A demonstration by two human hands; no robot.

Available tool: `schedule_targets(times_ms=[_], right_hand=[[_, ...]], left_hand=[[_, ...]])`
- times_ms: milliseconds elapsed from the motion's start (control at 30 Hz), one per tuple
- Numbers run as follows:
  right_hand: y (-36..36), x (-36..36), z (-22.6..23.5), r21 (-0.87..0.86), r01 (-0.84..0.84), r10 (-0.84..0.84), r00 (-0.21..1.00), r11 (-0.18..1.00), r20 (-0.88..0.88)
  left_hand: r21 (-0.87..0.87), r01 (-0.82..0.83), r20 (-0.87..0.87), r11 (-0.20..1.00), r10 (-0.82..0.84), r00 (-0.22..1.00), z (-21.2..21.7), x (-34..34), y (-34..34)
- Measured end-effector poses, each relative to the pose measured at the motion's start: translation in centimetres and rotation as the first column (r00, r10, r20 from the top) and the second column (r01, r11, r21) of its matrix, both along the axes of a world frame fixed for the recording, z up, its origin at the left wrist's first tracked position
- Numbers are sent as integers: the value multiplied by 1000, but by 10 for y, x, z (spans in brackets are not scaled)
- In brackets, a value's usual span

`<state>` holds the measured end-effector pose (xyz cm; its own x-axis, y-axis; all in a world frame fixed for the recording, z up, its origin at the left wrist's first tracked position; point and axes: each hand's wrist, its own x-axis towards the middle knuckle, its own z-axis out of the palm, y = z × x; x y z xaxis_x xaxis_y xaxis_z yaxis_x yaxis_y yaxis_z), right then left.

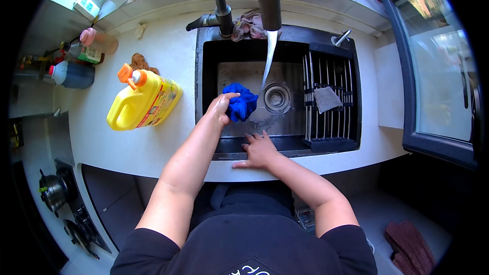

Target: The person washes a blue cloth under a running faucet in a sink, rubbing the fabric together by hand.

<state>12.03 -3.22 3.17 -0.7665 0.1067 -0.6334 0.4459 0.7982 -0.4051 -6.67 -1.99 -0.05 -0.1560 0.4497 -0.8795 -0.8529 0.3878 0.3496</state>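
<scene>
In the head view, the left hand [221, 109] has its grip closed on a blue cloth [243, 103], just right of the palm, left of the sink [200, 61] drain [277, 98]. The right hand [261, 153], grip open, meets the near rim.

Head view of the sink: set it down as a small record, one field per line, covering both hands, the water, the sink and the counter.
Left hand: grips a bunched blue cloth over the sink
Right hand: at the sink's front edge, fingers spread, holding nothing visible
Water: running from the dark faucet, left of the drain
Rack: across the sink's right side, a grey cloth on it
Counter: yellow jug standing left of the sink
</scene>
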Motion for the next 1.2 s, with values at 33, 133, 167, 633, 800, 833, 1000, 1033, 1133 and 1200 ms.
schedule_targets(times_ms=[33, 133, 167, 633, 800, 833, 1000, 1033, 1133, 1200], right_hand=[[-3, -4, 4, 4, 59, -59, 998, 998, -15], [-6, -6, -1, -68, 155, -160, 984, 986, -83], [-6, -6, -8, -130, 346, -360, 926, 929, -114], [103, -45, -17, -799, 412, -899, -216, -438, 382], [129, -27, 18, -669, 512, -836, -417, -539, 356], [131, -24, 18, -677, 506, -836, -433, -535, 337], [134, -9, 2, -820, 461, -920, -341, -341, 191], [133, -6, 6, -831, 470, -937, -310, -299, 162], [136, 2, -7, -795, 591, -982, -189, -134, 25], [134, 7, -16, -699, 715, -996, -51, 17, -77]], left_hand=[[-21, -8, -11, 1000, 8, 1000, 0, 2, -2], [-6, -43, 35, 999, 43, 998, -9, 3, -5], [11, -57, 64, 998, 56, 996, -13, 3, -7], [281, -95, -95, 955, 126, 987, 27, 39, 29], [357, -61, -205, 932, 142, 968, 42, 28, 40], [377, -38, -194, 926, 119, 974, 44, 25, 41], [378, -55, -151, 924, 121, 981, 47, 11, 35], [393, -49, -168, 918, 124, 978, 45, 6, 33], [392, -8, -253, 920, 117, 960, 45, 2, 30], [382, 37, -288, 923, 81, 954, 50, 2, 27]])
